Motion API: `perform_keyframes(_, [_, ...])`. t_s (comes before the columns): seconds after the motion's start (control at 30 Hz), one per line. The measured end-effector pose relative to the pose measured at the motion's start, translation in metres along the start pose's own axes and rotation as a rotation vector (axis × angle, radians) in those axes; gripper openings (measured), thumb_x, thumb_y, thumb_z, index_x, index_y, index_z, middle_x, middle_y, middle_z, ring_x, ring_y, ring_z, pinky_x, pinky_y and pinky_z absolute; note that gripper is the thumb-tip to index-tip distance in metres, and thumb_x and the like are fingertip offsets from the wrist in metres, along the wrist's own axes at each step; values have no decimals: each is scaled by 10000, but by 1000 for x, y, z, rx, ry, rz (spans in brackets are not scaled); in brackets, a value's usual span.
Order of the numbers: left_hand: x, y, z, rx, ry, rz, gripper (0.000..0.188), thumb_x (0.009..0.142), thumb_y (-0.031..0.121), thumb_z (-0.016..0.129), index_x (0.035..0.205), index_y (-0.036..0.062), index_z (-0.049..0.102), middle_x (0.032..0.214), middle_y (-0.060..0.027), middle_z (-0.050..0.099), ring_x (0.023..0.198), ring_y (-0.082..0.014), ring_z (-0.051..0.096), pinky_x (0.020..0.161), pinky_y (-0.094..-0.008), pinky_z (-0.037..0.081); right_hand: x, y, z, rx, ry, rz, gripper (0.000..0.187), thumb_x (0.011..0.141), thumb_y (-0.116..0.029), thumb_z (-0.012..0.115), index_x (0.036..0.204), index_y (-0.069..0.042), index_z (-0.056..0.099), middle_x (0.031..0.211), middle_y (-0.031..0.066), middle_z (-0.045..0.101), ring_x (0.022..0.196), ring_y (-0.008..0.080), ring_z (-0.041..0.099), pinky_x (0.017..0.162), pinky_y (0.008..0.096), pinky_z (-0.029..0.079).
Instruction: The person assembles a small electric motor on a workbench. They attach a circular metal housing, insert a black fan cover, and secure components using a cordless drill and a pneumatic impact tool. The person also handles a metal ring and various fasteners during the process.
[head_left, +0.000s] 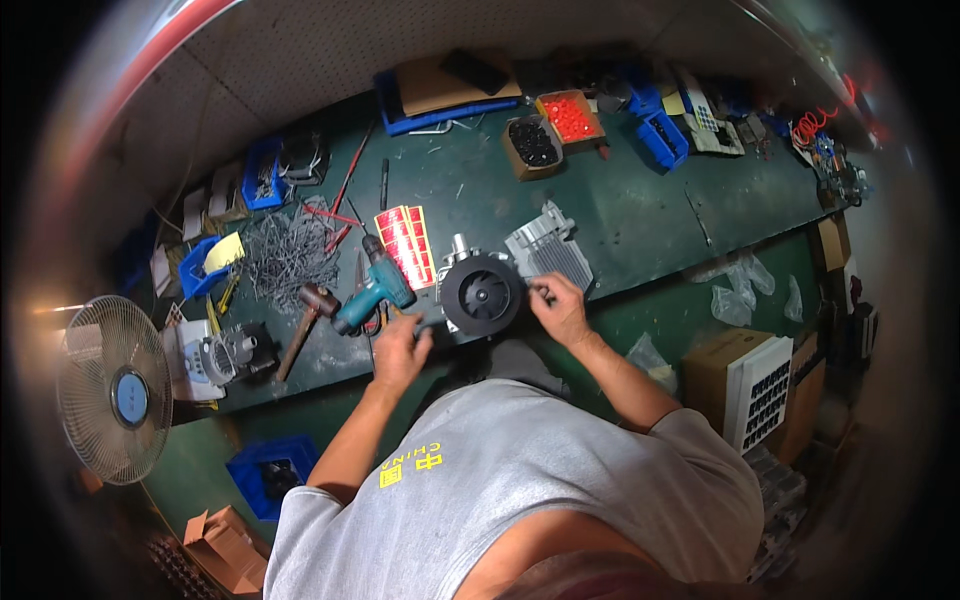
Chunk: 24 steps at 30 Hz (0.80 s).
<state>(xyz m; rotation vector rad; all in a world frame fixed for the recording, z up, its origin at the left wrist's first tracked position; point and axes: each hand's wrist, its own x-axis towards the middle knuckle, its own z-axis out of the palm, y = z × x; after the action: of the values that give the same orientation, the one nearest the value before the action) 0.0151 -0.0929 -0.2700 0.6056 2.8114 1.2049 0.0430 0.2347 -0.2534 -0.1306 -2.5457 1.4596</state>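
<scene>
A black fan wheel (483,296), with a metal housing (462,246) seen behind it, is placed at the front edge of the green workbench (640,215), between the two hands. The right hand (560,308) is held just beside the wheel, fingers curled; whether anything is gripped cannot be told. The left hand (400,355) is held near the drill (375,297), fingers bent, its grip likewise unclear. Farther back, red pieces (570,118) are kept in one cardboard box (588,146), and black pieces (533,143) in a darker box (537,174) beside it. At the left, small metal parts (265,185) are held in a blue bin (250,188), and yellow paper (225,252) is laid across another bin (191,274). Below the bench, dark items (280,478) are contained in a blue crate (246,472).
</scene>
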Motion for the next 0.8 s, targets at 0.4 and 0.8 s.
perform_keyframes(0.4, [30, -122, 7, 588, -161, -393, 741, 808, 191, 781, 1475, 113, 467, 1245, -171, 595, 1215, -384, 554, 1033, -493, 439, 177, 101, -32, 3, 67, -36, 144, 888, -45, 719, 1017, 21, 725, 929, 141, 731, 778, 200, 729, 707, 311, 571])
perform_keyframes(0.8, [51, -137, 23, 569, -245, -530, 681, 753, 55, 710, 1396, 77, 485, 1236, -166, 600, 1242, -376, 549, 1026, -534, 408, 100, 142, -47, 222, -16, 305, 199, 960, -23, 674, 1137, 67, 683, 923, 51, 708, 785, 89, 646, 720, 241, 526])
